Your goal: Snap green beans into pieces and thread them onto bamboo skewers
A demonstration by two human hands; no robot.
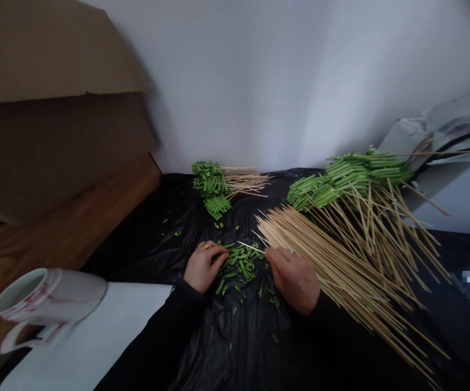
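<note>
My left hand (203, 266) rests curled on the black plastic sheet (202, 336), its fingertips pinching at the edge of a small heap of cut green stalk pieces (239, 264). My right hand (294, 278) is closed around a single thin bamboo skewer (250, 247) whose tip points left over that heap. Just right of this hand lies a big fan of loose bamboo skewers (352, 260). Two piles of finished green skewers lie farther back: one at the centre (212, 187), one at the right (349, 176).
A white mug (41, 301) lies tipped at the lower left on a white sheet (96, 336). A cardboard box (51, 108) and wooden surface (67, 233) fill the left. Grey plastic wrapping (455, 157) sits at the right against the white wall.
</note>
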